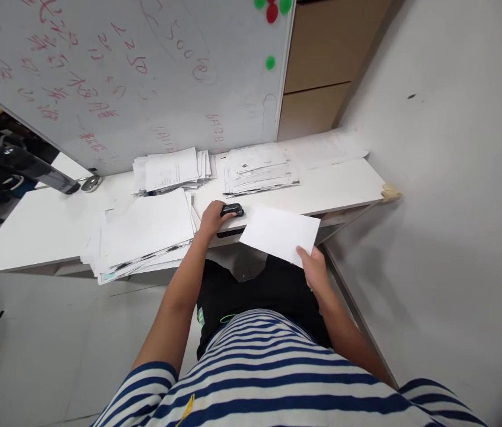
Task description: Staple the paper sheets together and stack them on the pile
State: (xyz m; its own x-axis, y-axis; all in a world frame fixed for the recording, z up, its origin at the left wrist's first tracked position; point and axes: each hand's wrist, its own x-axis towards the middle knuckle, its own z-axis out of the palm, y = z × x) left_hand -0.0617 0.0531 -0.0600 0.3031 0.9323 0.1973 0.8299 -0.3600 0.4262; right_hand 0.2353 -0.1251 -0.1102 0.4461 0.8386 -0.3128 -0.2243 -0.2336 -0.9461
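At the front edge of the white desk [339,187], my left hand [213,218] is closed around the rear of a small black stapler [233,209]. My right hand [314,268] pinches the lower right corner of a white sheet of paper [280,232], thumb on top. That paper is tilted over the desk's front edge, its far left end close to the stapler. Whether it is one sheet or several cannot be made out. Left of my left hand lies a large stack of papers [148,228], its front part jutting past the edge.
Two smaller paper piles, one on the left [171,169] and one on the right [259,169], lie before an upright whiteboard [112,71]. A dark bottle [32,166] stands at the far left. A wall [446,178] closes off the right side, near cardboard boxes [317,59].
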